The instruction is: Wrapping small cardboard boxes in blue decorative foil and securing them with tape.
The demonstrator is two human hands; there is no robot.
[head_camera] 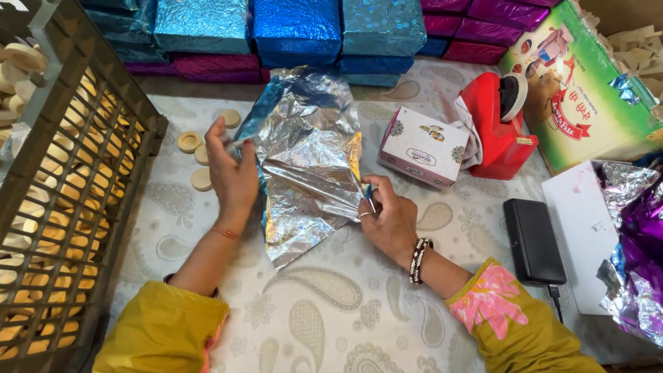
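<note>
A crumpled sheet of foil wrapping paper (307,155), silver on the side facing me and blue on the other, lies in the middle of the patterned cloth. My left hand (231,173) presses flat against the sheet's left edge, fingers up. My right hand (387,214) pinches the sheet's right edge, with a small blue strip between its fingers. What the foil covers is hidden.
A brown plastic crate (65,207) of pale round wooden pieces stands at the left, a few loose discs (197,148) beside it. Wrapped blue and purple boxes (297,31) line the back. A small white box (421,148), red tape dispenser (501,124), black power bank (533,242) and loose foil (635,249) lie right.
</note>
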